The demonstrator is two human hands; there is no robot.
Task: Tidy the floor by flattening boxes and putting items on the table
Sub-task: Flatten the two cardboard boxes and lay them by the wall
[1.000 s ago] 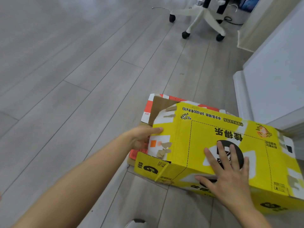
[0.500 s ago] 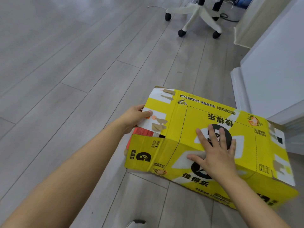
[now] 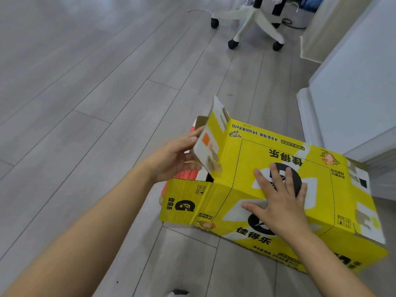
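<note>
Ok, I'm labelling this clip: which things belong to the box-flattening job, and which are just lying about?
Job: yellow box, its raised end flap, red-and-white box behind it, left hand at the flap, right hand pressing flat on top.
Lying about: office chair base, white cabinet.

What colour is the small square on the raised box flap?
Orange. The small square shows best in the head view.

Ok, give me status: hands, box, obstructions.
Left hand on raised end flap, fingers straight. Right hand flat on yellow box, not yet flattened. Red carton showing at the open end.
</note>
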